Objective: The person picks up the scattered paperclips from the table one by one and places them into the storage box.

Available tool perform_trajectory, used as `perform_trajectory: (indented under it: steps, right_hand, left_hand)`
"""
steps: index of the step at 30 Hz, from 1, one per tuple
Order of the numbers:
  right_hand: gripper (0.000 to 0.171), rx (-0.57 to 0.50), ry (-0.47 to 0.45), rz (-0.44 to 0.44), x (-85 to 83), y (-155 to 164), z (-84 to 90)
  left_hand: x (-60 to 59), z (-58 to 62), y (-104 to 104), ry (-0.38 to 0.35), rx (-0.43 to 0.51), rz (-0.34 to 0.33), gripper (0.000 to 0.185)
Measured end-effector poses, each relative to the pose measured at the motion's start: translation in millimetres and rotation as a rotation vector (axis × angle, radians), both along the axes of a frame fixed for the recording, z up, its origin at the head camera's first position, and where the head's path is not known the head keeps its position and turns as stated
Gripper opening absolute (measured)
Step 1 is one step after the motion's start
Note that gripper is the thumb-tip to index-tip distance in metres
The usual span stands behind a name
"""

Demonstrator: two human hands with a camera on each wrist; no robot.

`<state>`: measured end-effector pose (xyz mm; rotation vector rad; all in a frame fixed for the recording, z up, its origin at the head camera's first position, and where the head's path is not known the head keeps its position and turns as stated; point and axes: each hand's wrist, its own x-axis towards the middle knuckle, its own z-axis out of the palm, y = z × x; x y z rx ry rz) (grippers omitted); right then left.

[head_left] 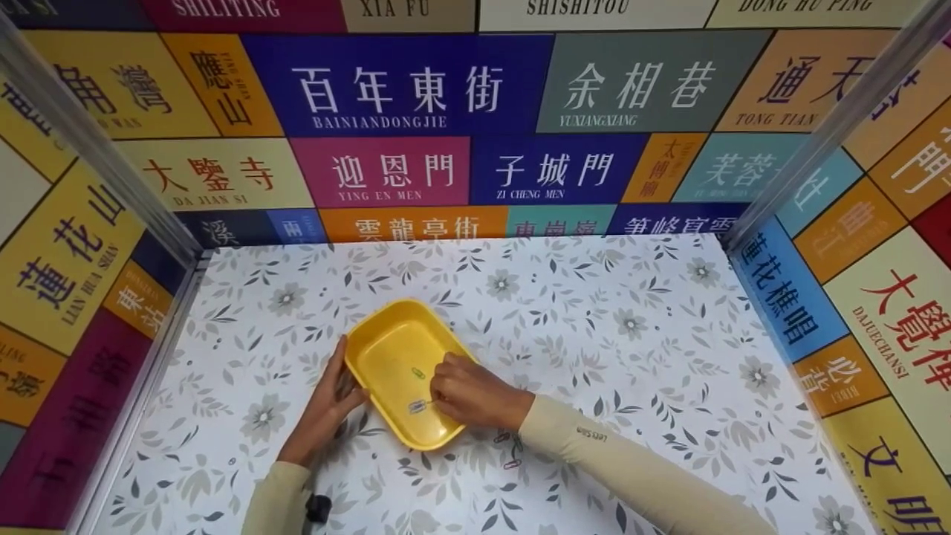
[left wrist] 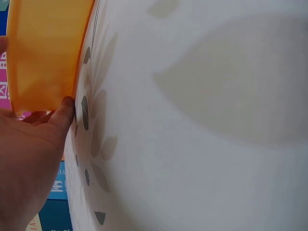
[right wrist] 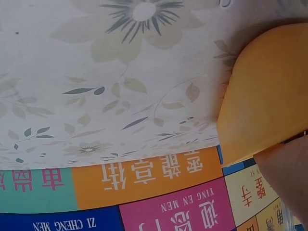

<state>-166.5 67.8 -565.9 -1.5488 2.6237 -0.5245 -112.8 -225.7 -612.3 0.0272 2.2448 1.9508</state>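
Your left hand (head_left: pixel 327 405) lies against the left outer wall of the shallow yellow plastic tray (head_left: pixel 386 349), which sits just left of centre in the head view on the floral-patterned surface (head_left: pixel 631 334). Its fingers look fairly straight, pressing the wall rather than wrapping it; in the left wrist view a fingertip touches the tray's lower edge (left wrist: pixel 45 57).

Your right hand (head_left: pixel 468 394) reaches over the tray's right rim, fingers curled, pinching a small silvery wire paper clip (head_left: pixel 417 406) above the tray floor. A second small green paper clip (head_left: pixel 418 373) lies on the floor just above it. A few more clips (head_left: pixel 511 452) rest on the surface by your right sleeve, at lower centre.

A clip is probably very light, thin and stiff, and liable to slip on smooth plastic, so pinch it across its flat loops with the fingertips. The tray looks light and rigid; bracing its side wall should stop it sliding.
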Motion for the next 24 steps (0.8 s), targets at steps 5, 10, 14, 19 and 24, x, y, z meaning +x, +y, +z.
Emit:
perform_trajectory:
  steps: [5, 10, 14, 19, 24]
  right_hand:
    - [0.008, 0.019, -0.088, -0.001, -2.1, -1.5, 1.5]
    - [0.014, 0.029, -0.127, 0.014, -4.9, -3.2, 1.3]
    - [0.017, 0.052, -0.143, 0.013, -6.0, -4.5, 0.6]
    - [0.016, 0.071, -0.173, 0.004, -6.1, -5.8, 2.8]
    - [0.013, 0.053, -0.188, -0.014, -4.5, -5.7, 2.5]
  left_hand:
    - [0.1, 0.1, 0.6, 0.002, -0.003, 0.004, 0.103]
    - [1.3, 0.6, 0.6, 0.040, 0.006, -0.014, 0.100]
    - [2.1, 1.1, 0.5, 0.057, 0.015, -0.025, 0.099]
    - [1.5, 1.8, 0.2, 0.043, 0.017, -0.025, 0.099]
    - [1.1, 0.1, -0.8, 0.040, 0.017, -0.026, 0.099]
